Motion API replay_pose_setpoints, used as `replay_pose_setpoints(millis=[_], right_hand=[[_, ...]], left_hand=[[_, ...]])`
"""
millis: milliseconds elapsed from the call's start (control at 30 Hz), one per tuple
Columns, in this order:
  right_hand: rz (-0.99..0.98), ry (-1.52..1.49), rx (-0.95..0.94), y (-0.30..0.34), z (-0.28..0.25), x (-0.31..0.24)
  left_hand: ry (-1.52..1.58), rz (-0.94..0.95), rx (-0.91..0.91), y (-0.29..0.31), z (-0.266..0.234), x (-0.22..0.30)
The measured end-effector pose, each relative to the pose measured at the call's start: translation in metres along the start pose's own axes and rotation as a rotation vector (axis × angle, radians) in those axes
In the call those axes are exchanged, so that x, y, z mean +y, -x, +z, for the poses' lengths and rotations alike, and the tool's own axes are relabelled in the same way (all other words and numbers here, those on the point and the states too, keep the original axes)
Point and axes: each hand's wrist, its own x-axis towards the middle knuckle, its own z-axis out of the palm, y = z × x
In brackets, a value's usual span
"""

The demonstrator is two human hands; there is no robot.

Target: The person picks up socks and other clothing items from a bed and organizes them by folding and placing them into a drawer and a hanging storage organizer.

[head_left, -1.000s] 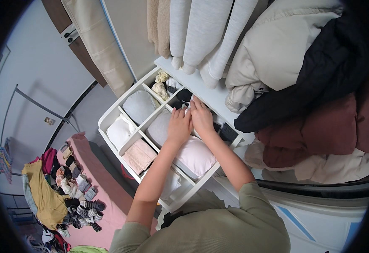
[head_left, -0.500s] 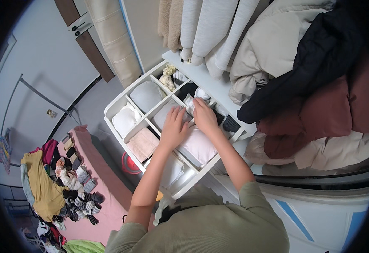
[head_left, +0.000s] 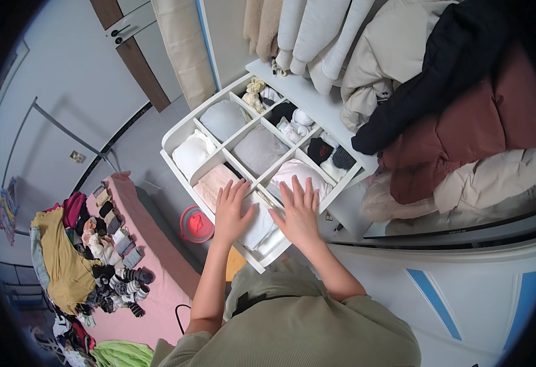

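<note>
Both hands have drawn back since the earlier frames, leaving the far middle compartment for the near end of the white drawer [head_left: 274, 249]; some white socks [head_left: 293, 130], by which the fingers were gathered half a second ago, now lie uncovered there beside a black one.

Pulled out below a white shelf [head_left: 289, 87] and in front of the person, the drawer is split by thin dividers into nine compartments. Socks fill the row along the shelf: cream ones [head_left: 254, 98] at one end, black and white in the middle, dark and white at the other. Rounded grey garments [head_left: 224, 119] and a pale pink garment [head_left: 305, 174] fill the middle row. Nearest the left side lie a white garment [head_left: 193, 151], a folded pink cloth [head_left: 214, 185] and a white cloth [head_left: 257, 227].

On the left hand [head_left: 234, 214] the fingers are straight and slightly spread, over the edge of the pink cloth, with the thumb held well out. On the right hand [head_left: 298, 214] they are fanned wider, over the near edge of the pale pink garment. Neither hand grips anything; whether the fingertips touch the fabric cannot be told.

A black sock [head_left: 319, 150] bears a small red mark, too blurred to make out.
</note>
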Motion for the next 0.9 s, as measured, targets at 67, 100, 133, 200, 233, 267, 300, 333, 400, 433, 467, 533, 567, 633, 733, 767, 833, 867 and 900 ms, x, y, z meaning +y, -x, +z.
replay_pose_setpoints(millis=[67, 100, 133, 200, 233, 267, 300, 333, 400, 433, 467, 533, 567, 633, 733, 767, 833, 867, 900], right_hand=[[0.034, 0.042, -0.046, 0.005, 0.006, -0.003], [0.043, 0.063, -0.050, 0.007, 0.007, -0.004], [0.052, 0.084, -0.055, 0.008, 0.008, -0.004], [0.061, 0.079, -0.049, 0.005, 0.010, -0.001], [0.064, 0.077, -0.044, 0.003, 0.011, 0.001], [0.069, 0.079, -0.045, 0.002, 0.012, 0.003], [0.073, 0.080, -0.046, 0.002, 0.013, 0.005], [0.074, 0.082, -0.046, 0.002, 0.013, 0.006], [0.074, 0.076, -0.021, 0.001, 0.012, 0.008], [0.075, 0.076, -0.007, 0.002, 0.011, 0.009], [0.067, 0.082, 0.006, 0.001, 0.011, 0.009], [0.054, 0.096, 0.034, 0.001, 0.012, 0.011], [0.054, 0.110, 0.047, 0.000, 0.012, 0.012], [0.041, 0.124, 0.073, 0.001, 0.015, 0.015], [0.047, 0.150, 0.096, 0.003, 0.017, 0.016], [0.053, 0.159, 0.093, 0.003, 0.018, 0.017], [0.055, 0.180, 0.109, 0.005, 0.017, 0.016], [0.051, 0.181, 0.125, 0.005, 0.016, 0.015], [0.048, 0.183, 0.142, 0.006, 0.017, 0.015]], left_hand=[[-0.028, 0.025, 0.022, 0.002, 0.001, 0.002], [-0.013, 0.025, 0.030, 0.002, 0.004, 0.000], [0.003, 0.026, 0.037, 0.002, 0.006, 0.000], [-0.022, 0.030, 0.030, 0.000, 0.006, 0.001], [-0.035, 0.034, 0.029, -0.002, 0.006, 0.002], [-0.040, 0.063, 0.055, -0.003, 0.006, 0.003], [-0.045, 0.093, 0.082, -0.003, 0.007, 0.004], [-0.050, 0.121, 0.112, -0.004, 0.007, 0.006], [-0.052, 0.127, 0.121, -0.005, 0.009, 0.007], [-0.051, 0.131, 0.126, -0.005, 0.010, 0.007], [-0.046, 0.134, 0.127, -0.005, 0.010, 0.006], [-0.033, 0.141, 0.129, -0.006, 0.012, 0.006], [-0.030, 0.149, 0.136, -0.006, 0.013, 0.006], [-0.025, 0.165, 0.152, -0.007, 0.014, 0.006], [-0.006, 0.190, 0.169, -0.008, 0.016, 0.003], [-0.003, 0.203, 0.166, -0.008, 0.016, 0.002], [-0.007, 0.216, 0.164, -0.008, 0.017, 0.002], [-0.010, 0.222, 0.163, -0.008, 0.017, 0.002], [-0.004, 0.236, 0.168, -0.008, 0.017, 0.003]])
